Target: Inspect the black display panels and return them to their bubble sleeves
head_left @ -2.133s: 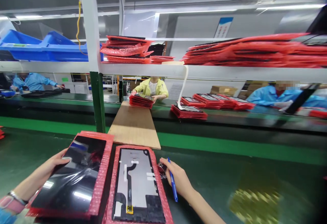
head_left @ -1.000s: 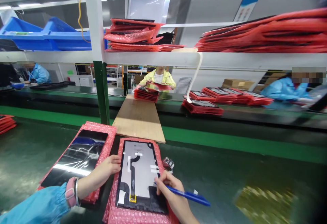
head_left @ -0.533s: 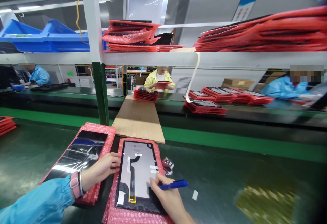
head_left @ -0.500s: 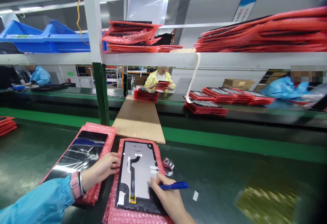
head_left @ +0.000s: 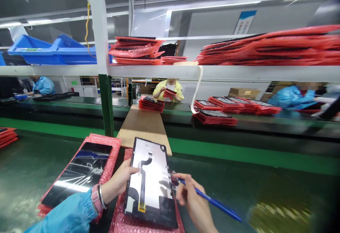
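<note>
My left hand (head_left: pixel 119 178) grips the left edge of a tablet screen panel (head_left: pixel 151 183), thumb on its pale back. The panel is tilted up, raised off the pink bubble-wrap bags (head_left: pixel 119 219) beneath it. A dark flex cable (head_left: pixel 143 181) with a yellow-edged end runs down its back. Just right of the panel, my right hand (head_left: pixel 195 199) holds a blue pen (head_left: pixel 219 206) between its fingers. Partly hidden behind those fingertips is a small shiny metal object (head_left: pixel 174 180). To the left, a second panel (head_left: pixel 79 172), glossy black side up, lies on more bubble-wrap bags (head_left: pixel 113 151).
A wooden board (head_left: pixel 145 126) bridges toward the far bench, where red-wrapped panel stacks (head_left: pixel 215 117) stand. An overhead shelf (head_left: pixel 159 70) carries blue bins (head_left: pixel 54 50) and red bags (head_left: pixel 265 50). A green post (head_left: pixel 106 105) rises behind the left stack. Several people sit opposite.
My left hand has taken hold of the panel and lifted it off the bags, tilting it up. My right hand has moved right, off the panel, with the pen still in it.
</note>
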### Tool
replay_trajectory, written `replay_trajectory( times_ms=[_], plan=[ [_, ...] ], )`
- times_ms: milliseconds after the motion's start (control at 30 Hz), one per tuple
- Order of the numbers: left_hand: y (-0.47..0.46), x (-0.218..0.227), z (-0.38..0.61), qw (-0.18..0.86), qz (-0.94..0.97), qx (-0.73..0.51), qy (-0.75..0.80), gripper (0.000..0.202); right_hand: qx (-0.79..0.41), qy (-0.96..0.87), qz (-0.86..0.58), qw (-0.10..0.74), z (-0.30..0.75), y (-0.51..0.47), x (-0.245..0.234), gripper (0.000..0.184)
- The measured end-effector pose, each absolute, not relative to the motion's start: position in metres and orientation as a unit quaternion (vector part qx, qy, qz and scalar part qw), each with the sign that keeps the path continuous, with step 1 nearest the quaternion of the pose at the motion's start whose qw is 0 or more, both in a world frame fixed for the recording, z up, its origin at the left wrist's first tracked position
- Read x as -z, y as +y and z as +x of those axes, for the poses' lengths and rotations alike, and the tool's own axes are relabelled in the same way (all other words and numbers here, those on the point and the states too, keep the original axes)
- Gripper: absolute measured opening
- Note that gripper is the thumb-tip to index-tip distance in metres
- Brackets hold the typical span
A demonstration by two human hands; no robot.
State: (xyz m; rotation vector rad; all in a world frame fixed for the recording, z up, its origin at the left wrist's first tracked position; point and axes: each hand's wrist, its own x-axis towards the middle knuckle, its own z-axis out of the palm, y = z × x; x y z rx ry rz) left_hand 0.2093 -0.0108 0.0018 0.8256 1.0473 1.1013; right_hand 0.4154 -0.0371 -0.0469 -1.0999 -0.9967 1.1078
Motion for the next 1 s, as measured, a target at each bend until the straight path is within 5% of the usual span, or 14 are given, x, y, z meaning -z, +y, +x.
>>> replay_trajectory(
  times_ms=[200, 467, 1000],
  plan=[
    [-0.014, -0.04, 0.201, 0.608, 0.393, -0.57, 0.389, 0.048, -0.438, -0.408, -0.445, 0.666, 0.435, -0.033, -0.004, 0.052],
    [-0.027, -0.083, 0.199, 0.574, 0.41, -0.623, 0.337, 0.059, -0.551, -0.404, -0.341, 0.646, 0.418, -0.044, -0.062, 0.042],
    [-0.044, -0.105, 0.189, 0.52, 0.422, -0.652, 0.356, 0.048, -0.574, -0.404, -0.322, 0.635, 0.407, -0.051, -0.045, 0.039]
  ],
)
